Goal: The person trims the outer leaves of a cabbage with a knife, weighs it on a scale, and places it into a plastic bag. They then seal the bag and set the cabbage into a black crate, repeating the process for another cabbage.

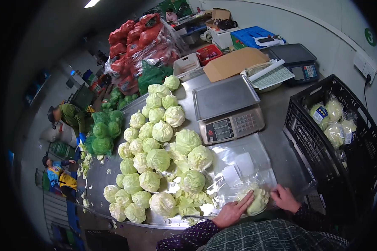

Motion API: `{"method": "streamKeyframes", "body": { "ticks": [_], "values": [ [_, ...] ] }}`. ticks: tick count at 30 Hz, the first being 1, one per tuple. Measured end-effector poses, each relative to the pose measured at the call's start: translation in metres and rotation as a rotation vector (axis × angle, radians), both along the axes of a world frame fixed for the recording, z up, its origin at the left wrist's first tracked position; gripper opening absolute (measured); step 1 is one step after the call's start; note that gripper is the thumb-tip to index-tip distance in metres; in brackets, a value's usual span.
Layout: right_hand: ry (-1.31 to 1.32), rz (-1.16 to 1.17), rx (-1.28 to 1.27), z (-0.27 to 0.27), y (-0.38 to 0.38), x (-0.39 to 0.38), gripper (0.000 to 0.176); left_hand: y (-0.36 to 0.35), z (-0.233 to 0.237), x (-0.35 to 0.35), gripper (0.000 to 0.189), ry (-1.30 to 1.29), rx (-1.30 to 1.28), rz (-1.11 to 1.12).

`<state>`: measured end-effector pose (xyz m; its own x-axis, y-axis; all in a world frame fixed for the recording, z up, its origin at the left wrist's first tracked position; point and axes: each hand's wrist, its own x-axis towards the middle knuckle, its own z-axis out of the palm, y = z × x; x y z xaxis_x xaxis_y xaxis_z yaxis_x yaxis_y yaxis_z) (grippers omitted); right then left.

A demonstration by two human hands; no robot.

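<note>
A trimmed pale cabbage (259, 201) sits at the table's front edge, with clear plastic about it. My left hand (233, 211) rests against its left side, index and middle fingers stretched out over the leaves. Close to the cabbage's right side, my right hand (285, 199) has its fingers curled together on the clear plastic bag (273, 202). Behind the cabbage lie a stack of clear bags (262, 152) and white paper slips (231, 175). A knife (199, 217) lies left of my left hand, partly covered by loose leaves.
Many cabbages (158, 160) and loose leaves cover the table's left part. A scale (232, 125) stands behind the bags. At right, a black crate (318, 142) holds wrapped cabbages (335, 109). Two people work at far left, near a green net sack (102, 134); red sacks (130, 46) are stacked behind.
</note>
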<state>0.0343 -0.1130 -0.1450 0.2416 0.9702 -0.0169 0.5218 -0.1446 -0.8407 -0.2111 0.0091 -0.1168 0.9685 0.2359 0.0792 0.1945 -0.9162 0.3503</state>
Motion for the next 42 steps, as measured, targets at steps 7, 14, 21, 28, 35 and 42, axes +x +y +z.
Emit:
{"method": "streamKeyframes", "body": {
  "ticks": [7,14,21,28,35,42],
  "values": [
    [0.251,0.129,-0.161,-0.049,0.032,0.014,0.021,-0.007,0.005,0.003,0.090,0.052,0.049,0.071],
    [0.061,0.083,0.024,-0.041,-0.054,-0.006,0.009,-0.025,-0.067,-0.038,0.082,-0.115,0.221,-0.092],
    [0.093,0.037,0.118,0.050,-0.020,-0.007,0.014,-0.007,0.011,-0.012,0.090,-0.224,-0.560,0.228],
    [0.274,-0.025,0.147,0.121,0.015,-0.002,0.011,0.047,0.116,-0.012,0.084,-0.296,-1.053,0.250],
    [0.445,-0.185,0.023,0.108,0.023,0.003,0.013,0.063,0.090,-0.012,0.053,-0.434,-1.100,0.232],
    [-0.022,-0.120,0.030,0.024,0.031,0.021,0.010,0.056,0.043,-0.006,0.021,-0.154,-0.402,0.001]
  ]
}}
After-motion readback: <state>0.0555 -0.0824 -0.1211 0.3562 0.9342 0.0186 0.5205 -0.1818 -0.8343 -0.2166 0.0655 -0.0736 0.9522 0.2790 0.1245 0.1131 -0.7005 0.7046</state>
